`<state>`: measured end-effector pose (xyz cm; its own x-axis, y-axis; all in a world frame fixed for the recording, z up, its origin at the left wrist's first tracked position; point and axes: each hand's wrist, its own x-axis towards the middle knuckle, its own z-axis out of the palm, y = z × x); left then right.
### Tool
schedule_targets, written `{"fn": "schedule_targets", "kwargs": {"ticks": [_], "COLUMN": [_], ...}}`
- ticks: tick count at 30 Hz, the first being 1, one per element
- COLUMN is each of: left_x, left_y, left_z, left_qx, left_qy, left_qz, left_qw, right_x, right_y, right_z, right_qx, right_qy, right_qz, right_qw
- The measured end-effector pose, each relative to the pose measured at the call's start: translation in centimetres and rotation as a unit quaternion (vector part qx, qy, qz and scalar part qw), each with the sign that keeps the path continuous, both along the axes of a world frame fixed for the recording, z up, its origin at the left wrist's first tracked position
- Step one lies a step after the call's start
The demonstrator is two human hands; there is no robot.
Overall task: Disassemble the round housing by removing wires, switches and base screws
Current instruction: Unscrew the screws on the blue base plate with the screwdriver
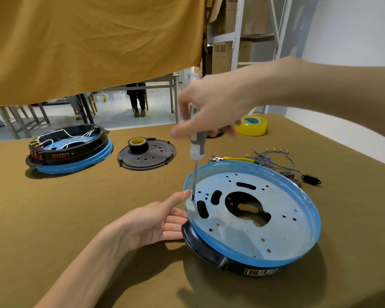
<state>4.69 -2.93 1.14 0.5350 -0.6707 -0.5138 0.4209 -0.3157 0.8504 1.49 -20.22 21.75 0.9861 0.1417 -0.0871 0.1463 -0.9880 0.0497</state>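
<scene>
Round housing [253, 218]: left hand [151, 223] grip open, steadying rim; right hand [211, 107] grip clasps screwdriver [196, 150].

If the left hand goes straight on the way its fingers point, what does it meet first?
The left hand already lies against the round housing; going on, it would likely press its black side under the blue rim.

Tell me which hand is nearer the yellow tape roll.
Right. The right hand grips the screwdriver just in front of the yellow tape roll; the left hand steadies the housing's near rim, much farther away.
</scene>
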Motion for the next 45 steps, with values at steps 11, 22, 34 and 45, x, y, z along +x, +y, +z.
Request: {"fn": "schedule_targets", "kwargs": {"ticks": [11,22,34,45], "left_x": [0.1,0.3,0.3,0.2], "left_y": [0.0,0.0,-0.1,-0.1], "left_z": [-0.2,-0.5,-0.4,-0.3], "left_qx": [0.000,-0.014,-0.001,0.000], "left_qy": [-0.004,0.011,0.003,-0.001], "left_qz": [-0.003,0.000,0.000,0.004], "left_qw": [1.000,1.000,1.000,1.000], "right_x": [0.0,-0.2,-0.4,-1.0], "right_y": [-0.7,-0.6,-0.5,-1.4], "right_z": [0.1,-0.3,0.4,0.2], "right_qx": [0.063,0.115,-0.002,0.106], "right_qy": [0.028,0.013,-0.018,-0.020], "right_qz": [-0.003,0.078,0.105,0.162], "right_qw": [0.998,0.990,0.994,0.981]}}
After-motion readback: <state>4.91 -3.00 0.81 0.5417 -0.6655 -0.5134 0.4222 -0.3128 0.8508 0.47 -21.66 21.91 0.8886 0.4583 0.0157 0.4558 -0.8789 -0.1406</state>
